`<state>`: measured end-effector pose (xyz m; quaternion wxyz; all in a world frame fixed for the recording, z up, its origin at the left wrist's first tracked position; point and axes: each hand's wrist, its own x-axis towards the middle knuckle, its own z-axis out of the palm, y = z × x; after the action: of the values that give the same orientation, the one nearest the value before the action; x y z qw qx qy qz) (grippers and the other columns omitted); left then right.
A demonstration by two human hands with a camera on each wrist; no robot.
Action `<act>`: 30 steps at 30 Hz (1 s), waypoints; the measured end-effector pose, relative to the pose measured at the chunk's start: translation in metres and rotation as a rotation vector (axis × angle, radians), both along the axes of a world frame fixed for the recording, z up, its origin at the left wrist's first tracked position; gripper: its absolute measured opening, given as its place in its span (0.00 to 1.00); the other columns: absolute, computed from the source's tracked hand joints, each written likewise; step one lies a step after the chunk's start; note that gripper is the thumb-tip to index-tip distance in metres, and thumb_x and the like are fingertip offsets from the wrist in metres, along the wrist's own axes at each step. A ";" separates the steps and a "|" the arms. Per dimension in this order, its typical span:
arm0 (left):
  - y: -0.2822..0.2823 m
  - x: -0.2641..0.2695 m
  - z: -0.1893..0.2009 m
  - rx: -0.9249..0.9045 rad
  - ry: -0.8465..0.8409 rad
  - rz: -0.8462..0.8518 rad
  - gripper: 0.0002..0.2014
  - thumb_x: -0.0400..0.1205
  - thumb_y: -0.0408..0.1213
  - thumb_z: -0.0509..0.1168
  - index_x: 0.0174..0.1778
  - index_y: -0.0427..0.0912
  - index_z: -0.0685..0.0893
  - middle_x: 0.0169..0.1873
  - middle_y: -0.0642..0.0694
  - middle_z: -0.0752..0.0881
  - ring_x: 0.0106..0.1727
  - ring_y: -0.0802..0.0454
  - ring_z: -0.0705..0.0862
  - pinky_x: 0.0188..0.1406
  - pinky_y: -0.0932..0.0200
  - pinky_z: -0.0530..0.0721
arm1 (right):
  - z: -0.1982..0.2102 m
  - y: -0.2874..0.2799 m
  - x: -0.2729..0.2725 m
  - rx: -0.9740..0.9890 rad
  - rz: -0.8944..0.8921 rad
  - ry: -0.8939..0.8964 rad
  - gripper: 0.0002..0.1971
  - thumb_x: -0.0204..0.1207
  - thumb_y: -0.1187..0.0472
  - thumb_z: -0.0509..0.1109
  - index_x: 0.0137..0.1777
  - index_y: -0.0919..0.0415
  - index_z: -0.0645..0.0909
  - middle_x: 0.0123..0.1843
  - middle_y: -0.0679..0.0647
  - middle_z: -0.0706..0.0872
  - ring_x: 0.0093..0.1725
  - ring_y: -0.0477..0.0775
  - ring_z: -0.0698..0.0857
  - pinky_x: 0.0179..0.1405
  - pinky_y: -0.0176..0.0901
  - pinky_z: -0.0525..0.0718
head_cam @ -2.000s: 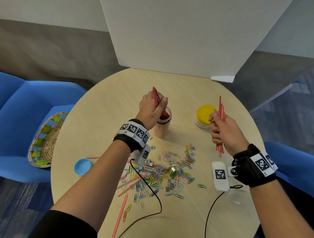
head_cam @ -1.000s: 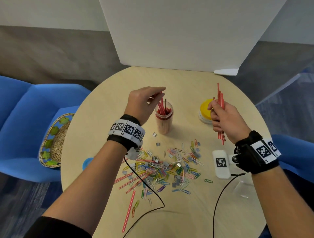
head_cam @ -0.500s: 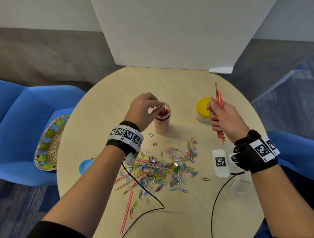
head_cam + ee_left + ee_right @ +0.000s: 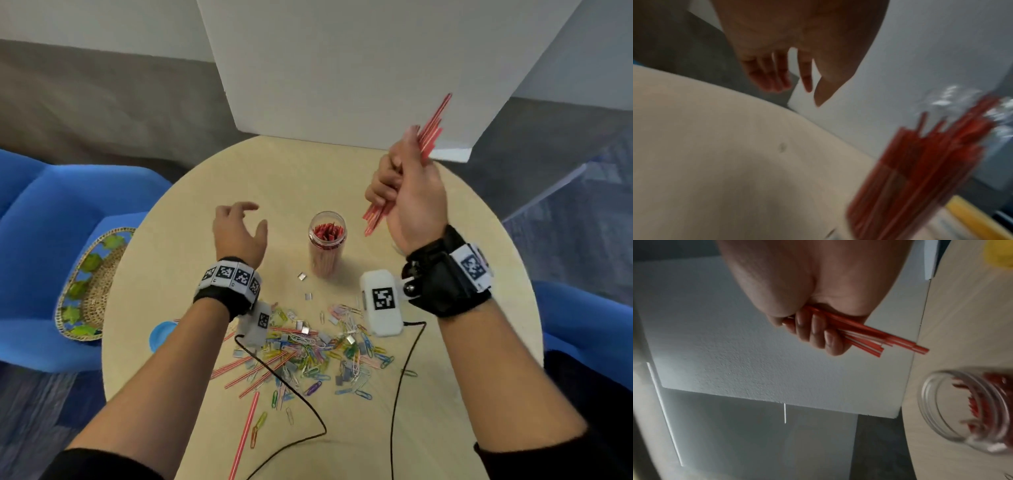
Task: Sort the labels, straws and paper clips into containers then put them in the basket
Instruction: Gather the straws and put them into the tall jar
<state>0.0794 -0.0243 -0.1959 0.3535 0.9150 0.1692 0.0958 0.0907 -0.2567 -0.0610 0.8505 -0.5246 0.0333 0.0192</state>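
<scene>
Here our right hand (image 4: pixel 409 198) grips a bundle of red straws (image 4: pixel 430 132) above the table (image 4: pixel 191 212); our left hand (image 4: pixel 239 233) hovers empty, fingers loosely spread, beside the open jar (image 4: pixel 327 240) of straws. Paper clips (image 4: pixel 325 353) lie nearer us.

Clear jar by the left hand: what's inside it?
The clear jar holds a bundle of red straws standing upright, their tops below the rim. It has no lid on. Whether anything lies under the straws at the bottom cannot be seen; the packed straws cover it.
</scene>
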 end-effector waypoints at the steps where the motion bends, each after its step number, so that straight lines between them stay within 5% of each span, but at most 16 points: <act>1: 0.012 -0.005 -0.013 0.039 0.172 0.051 0.19 0.78 0.43 0.72 0.65 0.46 0.81 0.64 0.40 0.74 0.63 0.39 0.78 0.64 0.43 0.80 | -0.004 0.009 0.002 -0.029 -0.001 -0.012 0.21 0.87 0.45 0.55 0.33 0.54 0.64 0.28 0.50 0.57 0.25 0.49 0.57 0.25 0.42 0.62; 5: 0.046 -0.034 -0.050 0.182 0.611 0.081 0.39 0.73 0.56 0.75 0.78 0.51 0.70 0.77 0.39 0.64 0.76 0.35 0.66 0.68 0.37 0.77 | -0.030 0.033 0.012 -0.228 0.078 -0.032 0.20 0.89 0.48 0.52 0.35 0.55 0.65 0.27 0.47 0.63 0.27 0.48 0.64 0.32 0.44 0.67; 13: 0.057 -0.049 -0.071 0.283 0.644 0.003 0.38 0.72 0.63 0.72 0.76 0.57 0.67 0.74 0.44 0.66 0.76 0.39 0.63 0.66 0.36 0.76 | -0.076 0.024 0.006 -1.175 0.254 -0.245 0.08 0.87 0.52 0.59 0.50 0.51 0.77 0.52 0.53 0.78 0.55 0.53 0.76 0.61 0.49 0.75; 19: 0.058 -0.048 -0.072 0.297 0.667 -0.008 0.37 0.72 0.63 0.71 0.74 0.56 0.67 0.70 0.44 0.67 0.74 0.39 0.64 0.64 0.33 0.77 | -0.048 0.006 0.009 -1.347 0.201 -0.344 0.05 0.78 0.57 0.74 0.45 0.56 0.90 0.43 0.50 0.88 0.45 0.50 0.84 0.52 0.43 0.81; 25: 0.058 -0.049 -0.077 0.321 0.648 -0.013 0.39 0.72 0.63 0.71 0.76 0.55 0.65 0.72 0.43 0.66 0.75 0.38 0.64 0.64 0.33 0.77 | -0.036 0.032 0.023 -1.673 0.490 -0.278 0.05 0.77 0.60 0.73 0.48 0.55 0.91 0.49 0.51 0.88 0.53 0.52 0.84 0.53 0.42 0.82; 30: 0.057 -0.050 -0.081 0.323 0.640 -0.006 0.40 0.73 0.64 0.70 0.78 0.57 0.63 0.77 0.43 0.62 0.79 0.39 0.60 0.66 0.32 0.75 | -0.016 0.036 0.022 -1.676 0.446 -0.186 0.03 0.75 0.60 0.75 0.43 0.52 0.89 0.46 0.52 0.87 0.47 0.53 0.86 0.50 0.47 0.88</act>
<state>0.0289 0.0330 -0.2765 0.1335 0.9432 0.2514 -0.1711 0.1124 -0.2210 -0.0770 0.1599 -0.9712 -0.1368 0.1115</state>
